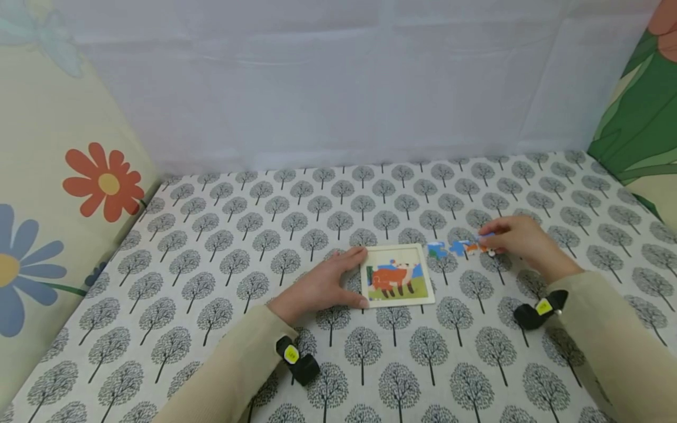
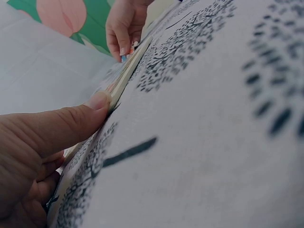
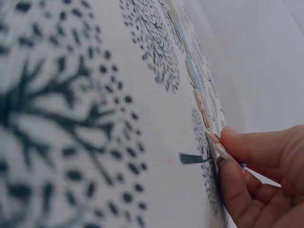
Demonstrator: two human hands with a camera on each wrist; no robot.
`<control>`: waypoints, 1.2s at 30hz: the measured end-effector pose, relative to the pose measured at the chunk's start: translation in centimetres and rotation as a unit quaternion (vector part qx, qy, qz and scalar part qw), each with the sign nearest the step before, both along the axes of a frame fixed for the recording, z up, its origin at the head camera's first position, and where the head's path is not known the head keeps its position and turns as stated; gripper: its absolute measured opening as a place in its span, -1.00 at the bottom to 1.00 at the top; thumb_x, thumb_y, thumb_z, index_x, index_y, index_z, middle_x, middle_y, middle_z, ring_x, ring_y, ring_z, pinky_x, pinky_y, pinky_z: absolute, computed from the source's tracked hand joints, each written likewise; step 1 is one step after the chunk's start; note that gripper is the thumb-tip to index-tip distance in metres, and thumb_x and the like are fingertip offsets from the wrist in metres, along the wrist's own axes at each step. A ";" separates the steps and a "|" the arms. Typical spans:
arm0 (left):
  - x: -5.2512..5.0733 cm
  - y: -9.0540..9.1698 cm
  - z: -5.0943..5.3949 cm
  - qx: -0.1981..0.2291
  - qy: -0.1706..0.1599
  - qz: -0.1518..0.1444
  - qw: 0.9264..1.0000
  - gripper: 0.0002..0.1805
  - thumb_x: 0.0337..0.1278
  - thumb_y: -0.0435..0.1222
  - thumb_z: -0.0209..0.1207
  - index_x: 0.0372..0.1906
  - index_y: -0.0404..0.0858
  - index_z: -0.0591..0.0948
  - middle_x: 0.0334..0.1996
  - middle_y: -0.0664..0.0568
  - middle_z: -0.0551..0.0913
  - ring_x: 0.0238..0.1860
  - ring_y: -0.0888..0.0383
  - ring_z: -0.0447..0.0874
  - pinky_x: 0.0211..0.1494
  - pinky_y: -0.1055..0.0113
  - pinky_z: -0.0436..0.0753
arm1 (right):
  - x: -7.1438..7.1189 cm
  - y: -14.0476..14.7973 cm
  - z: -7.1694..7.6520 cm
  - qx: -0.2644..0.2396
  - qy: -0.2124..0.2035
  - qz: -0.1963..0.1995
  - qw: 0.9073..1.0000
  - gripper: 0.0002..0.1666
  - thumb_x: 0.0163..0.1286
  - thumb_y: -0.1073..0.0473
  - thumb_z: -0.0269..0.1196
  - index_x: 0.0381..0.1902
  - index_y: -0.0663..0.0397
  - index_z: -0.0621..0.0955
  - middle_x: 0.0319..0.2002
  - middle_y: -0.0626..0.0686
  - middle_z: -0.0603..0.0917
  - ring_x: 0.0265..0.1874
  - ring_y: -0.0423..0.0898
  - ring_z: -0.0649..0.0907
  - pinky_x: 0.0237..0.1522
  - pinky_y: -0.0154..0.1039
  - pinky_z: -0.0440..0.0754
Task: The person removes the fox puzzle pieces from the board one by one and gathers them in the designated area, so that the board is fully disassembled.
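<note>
As one hand holds one frame, another pinches one piece.

Matt cloth all across here, the white tablecloth with black tree prints! Behind it, the plain white backdrop, dull, creased fabric. And the cream square puzzle frame: smooth, matt, wood or card, can't tell! Thin blue-and-orange puzzle pieces, smooth printed faces, pale wood-like edges. Beige long sleeve, soft matt fabric!
</note>
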State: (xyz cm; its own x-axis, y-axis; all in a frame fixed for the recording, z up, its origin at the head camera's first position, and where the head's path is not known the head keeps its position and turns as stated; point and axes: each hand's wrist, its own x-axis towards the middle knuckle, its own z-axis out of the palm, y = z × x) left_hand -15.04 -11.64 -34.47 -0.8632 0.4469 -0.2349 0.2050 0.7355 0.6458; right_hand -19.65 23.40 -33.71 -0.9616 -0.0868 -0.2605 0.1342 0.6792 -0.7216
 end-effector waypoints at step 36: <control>0.1 0.0 0.1 -0.006 0.004 -0.006 1.000 0.06 -0.26 -0.06 0.41 0.43 -0.01 0.08 0.46 0.16 -0.08 0.45 -0.14 -0.29 0.43 -0.12 -0.19 | -0.1 -1.4 1.0 0.177 0.060 0.044 0.981 -0.73 0.20 0.17 0.28 -0.23 0.28 0.62 -0.25 0.23 0.65 -0.34 0.05 0.59 -0.38 -0.14 0.58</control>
